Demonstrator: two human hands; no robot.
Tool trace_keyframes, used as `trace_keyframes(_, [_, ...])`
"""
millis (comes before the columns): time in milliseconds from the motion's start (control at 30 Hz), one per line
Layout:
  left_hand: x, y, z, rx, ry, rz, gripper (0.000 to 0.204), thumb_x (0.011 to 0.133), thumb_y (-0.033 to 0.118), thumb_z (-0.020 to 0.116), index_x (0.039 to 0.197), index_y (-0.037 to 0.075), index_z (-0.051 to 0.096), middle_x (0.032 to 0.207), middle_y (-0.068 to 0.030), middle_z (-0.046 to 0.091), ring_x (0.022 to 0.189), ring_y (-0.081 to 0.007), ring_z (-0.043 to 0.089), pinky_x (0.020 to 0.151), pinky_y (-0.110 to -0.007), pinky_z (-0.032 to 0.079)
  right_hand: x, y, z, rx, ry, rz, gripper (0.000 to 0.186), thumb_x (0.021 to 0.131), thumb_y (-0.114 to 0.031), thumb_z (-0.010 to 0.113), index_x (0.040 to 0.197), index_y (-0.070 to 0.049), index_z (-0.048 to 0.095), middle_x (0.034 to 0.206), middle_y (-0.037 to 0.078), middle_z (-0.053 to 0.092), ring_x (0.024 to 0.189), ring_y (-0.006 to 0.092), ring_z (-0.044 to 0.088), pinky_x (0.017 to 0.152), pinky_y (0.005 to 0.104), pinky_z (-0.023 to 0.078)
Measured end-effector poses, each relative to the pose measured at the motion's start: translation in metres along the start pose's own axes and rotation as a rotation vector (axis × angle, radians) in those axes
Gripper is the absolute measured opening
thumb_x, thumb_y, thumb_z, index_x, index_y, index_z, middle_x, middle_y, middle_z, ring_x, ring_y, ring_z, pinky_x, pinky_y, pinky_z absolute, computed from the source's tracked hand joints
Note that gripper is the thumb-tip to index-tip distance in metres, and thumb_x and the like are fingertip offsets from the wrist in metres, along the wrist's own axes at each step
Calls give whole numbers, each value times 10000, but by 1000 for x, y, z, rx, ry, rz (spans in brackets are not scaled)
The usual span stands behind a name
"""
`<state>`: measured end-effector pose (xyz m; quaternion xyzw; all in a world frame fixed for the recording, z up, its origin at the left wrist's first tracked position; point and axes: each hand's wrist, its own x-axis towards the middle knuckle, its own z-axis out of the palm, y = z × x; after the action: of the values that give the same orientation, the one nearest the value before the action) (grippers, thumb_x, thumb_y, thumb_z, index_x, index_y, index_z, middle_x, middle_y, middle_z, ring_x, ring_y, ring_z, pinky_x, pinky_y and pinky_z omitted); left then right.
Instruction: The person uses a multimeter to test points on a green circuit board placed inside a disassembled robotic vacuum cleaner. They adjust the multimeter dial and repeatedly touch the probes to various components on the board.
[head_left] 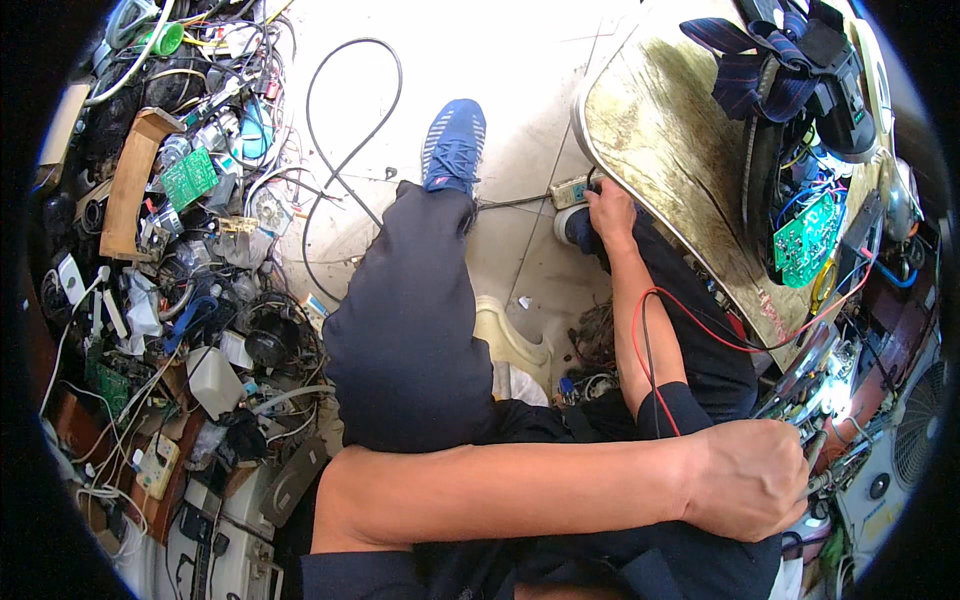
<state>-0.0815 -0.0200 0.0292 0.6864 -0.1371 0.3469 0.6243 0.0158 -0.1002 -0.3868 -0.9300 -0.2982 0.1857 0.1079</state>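
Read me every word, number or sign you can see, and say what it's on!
None is clear enough to quote.
Grey case with a fan grille: small dark marks, too small to read.
Blue shoe: a tiny red mark, too small to make out.
Wooden board: reddish marks, too blurred to tell if they are writing.
Pale block by the right hand: any print is too small.

On the left is a heap of parts (205, 250). On the right, a circuit board (806, 240) is on a table (660, 120). Between are a cord (401, 75) and a socket box (568, 191).
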Motion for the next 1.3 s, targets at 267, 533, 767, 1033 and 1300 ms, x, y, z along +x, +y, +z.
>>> trace_keyframes(267, [-3,1,-3,-6,-1,-15,203,849,208,623,721,61,675,708,-85,683,682,-258,693,617,-401,521,14,-13,-15,-102,-123,69,366,862,-345,812,1103,-71,787,1086,232,762,1073,417,718,922,508,559])
trace_keyframes(533, [-3,6,-9,59,-7,1,210,852,219,615,726,61,675,719,-84,686,692,-254,694,622,-390,515,20,-11,-24,-134,-207,33,390,821,-372,846,1043,-55,803,1045,232,768,1048,404,731,923,485,566])
trace_keyframes(767, [-4,8,-13,22,-21,-7,213,851,226,615,729,64,679,726,-87,692,696,-253,696,619,-390,516,24,-8,-22,-110,-298,119,406,809,-391,854,1042,-61,813,1029,225,773,1026,390,738,909,471,568])
trace_keyframes(1033, [-2,7,-17,34,-25,17,217,861,237,606,736,73,674,720,-79,678,691,-251,687,616,-384,508,25,-8,-10,-107,-267,124,376,803,-386,845,988,-60,819,1006,233,770,986,403,741,888,484,575])
trace_keyframes(1300, [1,4,-42,123,-250,123,298,904,258,589,1049,25,705,964,-152,709,769,-229,657,655,-309,457,42,-18,6,-161,-273,158,406,820,-400,830,1014,-44,801,1125,241,754,1090,386,716,968,479,551])
